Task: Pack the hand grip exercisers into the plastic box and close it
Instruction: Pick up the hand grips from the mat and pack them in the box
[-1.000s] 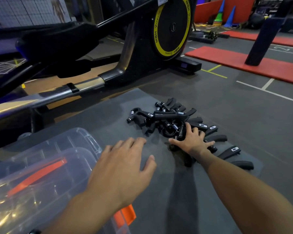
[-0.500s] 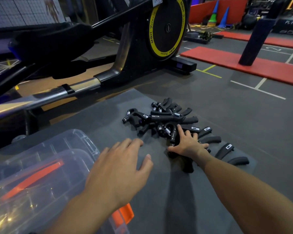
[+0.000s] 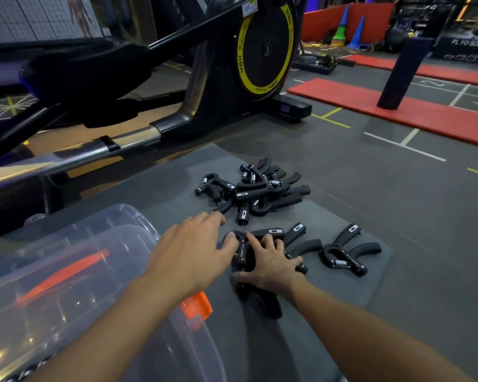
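Presently: right hand (image 3: 272, 261) lies on top of the near cluster of hand grip exercisers (image 3: 294, 232), fingers spread and laid over the handles, thumb out to the left. It presses down on them. No finger is seen curling under a handle.

Left hand (image 3: 193, 252) is just beside it, palm down, fingers straight and relaxed, holding nothing. Its thumb tip touches or nearly touches the loop end of the cluster; cannot tell which.

Key relation: plastic box (image 3: 127, 215) sits to the left of both hands and closer to the person. The left forearm crosses over its near corner, by the orange latch (image 3: 202, 306). The left hand is the nearer one to the box; the right is the one on the load. The likely travel is a short haul leftward and back.

Axes: handles in the near cluster fan away and to the right. One dark piece runs from under the right wrist toward the person. A scoop from both sides looks more workable than a one-hand lift.

Elsewhere: main pile (image 3: 260, 188) lies farther out on the grey mat (image 3: 163, 194), apart from the near cluster. A single exerciser (image 3: 345, 255) lies to the right, near the mat's right edge.

Room: bare mat between hands and box. The machine frame (image 3: 218, 92) stands well beyond the pile. Whether the box's lid is on cannot be told through the clear plastic.
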Available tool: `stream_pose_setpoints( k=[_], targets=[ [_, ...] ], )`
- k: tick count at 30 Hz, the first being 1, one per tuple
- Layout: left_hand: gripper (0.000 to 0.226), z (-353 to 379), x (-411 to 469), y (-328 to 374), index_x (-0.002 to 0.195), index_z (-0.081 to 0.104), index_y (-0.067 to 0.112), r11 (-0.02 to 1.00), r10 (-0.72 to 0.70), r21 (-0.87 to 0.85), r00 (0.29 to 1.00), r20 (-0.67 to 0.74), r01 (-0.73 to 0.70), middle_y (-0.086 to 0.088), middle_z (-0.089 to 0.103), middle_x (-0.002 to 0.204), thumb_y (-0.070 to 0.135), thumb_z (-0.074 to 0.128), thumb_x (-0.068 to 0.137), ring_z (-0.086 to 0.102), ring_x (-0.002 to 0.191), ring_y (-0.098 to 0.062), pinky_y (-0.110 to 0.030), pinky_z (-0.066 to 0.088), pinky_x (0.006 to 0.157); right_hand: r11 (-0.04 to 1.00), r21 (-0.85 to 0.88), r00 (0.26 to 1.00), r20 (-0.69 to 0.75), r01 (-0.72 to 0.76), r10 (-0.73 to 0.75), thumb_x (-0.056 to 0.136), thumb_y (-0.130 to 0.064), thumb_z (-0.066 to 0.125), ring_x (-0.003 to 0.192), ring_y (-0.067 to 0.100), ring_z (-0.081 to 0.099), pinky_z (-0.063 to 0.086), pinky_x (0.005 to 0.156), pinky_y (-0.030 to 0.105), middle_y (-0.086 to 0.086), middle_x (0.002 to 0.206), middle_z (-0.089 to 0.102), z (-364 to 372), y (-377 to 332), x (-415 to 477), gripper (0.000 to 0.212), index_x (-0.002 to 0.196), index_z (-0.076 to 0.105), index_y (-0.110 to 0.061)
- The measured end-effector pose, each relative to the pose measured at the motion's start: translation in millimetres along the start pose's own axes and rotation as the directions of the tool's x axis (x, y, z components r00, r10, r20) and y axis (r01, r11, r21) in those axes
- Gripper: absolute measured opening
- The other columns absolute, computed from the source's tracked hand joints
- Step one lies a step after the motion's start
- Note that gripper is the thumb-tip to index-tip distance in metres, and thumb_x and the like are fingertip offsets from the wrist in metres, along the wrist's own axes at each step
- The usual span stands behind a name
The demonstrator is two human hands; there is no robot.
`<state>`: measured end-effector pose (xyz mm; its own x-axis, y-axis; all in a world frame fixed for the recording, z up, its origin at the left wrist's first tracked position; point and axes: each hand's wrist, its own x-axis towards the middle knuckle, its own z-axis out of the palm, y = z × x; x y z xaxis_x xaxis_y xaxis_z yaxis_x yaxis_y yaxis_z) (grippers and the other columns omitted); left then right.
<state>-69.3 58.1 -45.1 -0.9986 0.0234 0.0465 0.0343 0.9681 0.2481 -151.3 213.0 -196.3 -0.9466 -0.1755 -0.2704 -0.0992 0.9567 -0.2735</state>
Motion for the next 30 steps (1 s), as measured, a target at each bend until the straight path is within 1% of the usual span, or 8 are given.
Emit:
stream_pose_setpoints(
  k=[3,5,7,11,21,24,27,30],
  targets=[
    [0.041,0,1,-1,0.128,0.051,0.024,1.000,0.000,0.000,1.000,0.013,0.000,0.005,0.058,0.129,0.046,0.038,0.096,0.053,0.120,-0.019,-0.036,0.040,0.094,0.999,-0.045,0.967,-0.254,-0.007,-0.005,0.072,-0.080,0.045,0.133,0.032,0.027,0.031,0.096,0.066,0.000,0.144,0.031,-11,7,-14,0.082,0.140,0.026,-0.038],
    [0.042,1,1,-1,0.128,0.051,0.024,1.000,0.002,-0.003,1.000,0.015,-0.002,0.005,0.058,0.129,0.046,0.037,0.096,0.053,0.119,-0.019,-0.036,0.040,0.094,0.996,0.031,0.916,-0.391,-0.083,0.088,0.077,-0.081,0.034,0.132,0.031,0.031,0.028,0.099,0.064,0.001,0.142,0.037,-19,25,-15,0.077,0.141,0.025,-0.038],
    [0.043,2,2,-2,0.128,0.052,0.024,1.000,0.004,-0.008,1.000,0.011,-0.004,0.005,0.058,0.128,0.047,0.036,0.096,0.054,0.118,-0.019,-0.036,0.041,0.093,0.974,0.107,0.900,-0.371,-0.201,0.227,0.076,-0.085,0.029,0.139,0.033,0.025,0.020,0.103,0.068,0.002,0.150,0.031,-25,59,-15,0.082,0.145,0.017,-0.041],
    [0.043,4,2,-3,0.126,0.053,0.024,1.000,-0.002,-0.021,1.000,0.001,0.002,0.006,0.060,0.125,0.048,0.035,0.095,0.056,0.114,-0.019,-0.038,0.043,0.091,0.882,0.169,0.876,-0.138,-0.440,0.463,0.071,-0.091,0.024,0.147,0.036,0.003,0.017,0.104,0.072,0.005,0.159,0.015,-23,117,-26,0.092,0.148,0.004,-0.046],
    [0.040,5,3,-3,0.120,0.055,0.026,1.000,-0.022,-0.007,1.000,-0.007,0.022,0.005,0.062,0.122,0.049,0.036,0.093,0.057,0.112,-0.021,-0.038,0.043,0.086,0.925,0.025,0.919,-0.100,-0.380,0.380,0.087,-0.074,0.023,0.138,0.043,0.015,0.031,0.102,0.056,0.012,0.154,0.026,-1,57,-57,0.078,0.153,0.004,-0.036],
    [0.040,5,3,-3,0.118,0.056,0.026,1.000,-0.016,0.001,1.000,-0.012,0.016,0.004,0.063,0.120,0.048,0.037,0.092,0.058,0.110,-0.022,-0.038,0.044,0.087,0.948,0.127,0.943,-0.124,-0.293,0.308,0.092,-0.062,0.030,0.126,0.043,0.033,0.039,0.094,0.050,0.013,0.136,0.052,-6,52,-62,0.072,0.152,0.009,-0.029],
    [0.039,6,3,-4,0.118,0.057,0.026,1.000,-0.017,0.003,1.000,-0.011,0.017,0.004,0.063,0.120,0.048,0.038,0.092,0.058,0.110,-0.023,-0.038,0.044,0.086,0.971,0.192,0.923,-0.328,-0.143,0.201,0.092,-0.042,0.041,0.106,0.036,0.057,0.042,0.078,0.042,0.013,0.109,0.068,-16,63,-64,0.059,0.146,0.025,-0.023],
    [0.038,7,3,-5,0.116,0.058,0.025,1.000,-0.007,-0.002,1.000,-0.021,0.007,0.004,0.064,0.119,0.047,0.039,0.092,0.059,0.108,-0.023,-0.038,0.044,0.085,0.996,0.000,0.933,-0.348,-0.092,0.086,0.087,-0.050,0.051,0.130,0.030,0.040,0.033,0.100,0.046,0.007,0.133,0.057,-20,92,-61,0.075,0.151,0.017,-0.030]
  ],
)
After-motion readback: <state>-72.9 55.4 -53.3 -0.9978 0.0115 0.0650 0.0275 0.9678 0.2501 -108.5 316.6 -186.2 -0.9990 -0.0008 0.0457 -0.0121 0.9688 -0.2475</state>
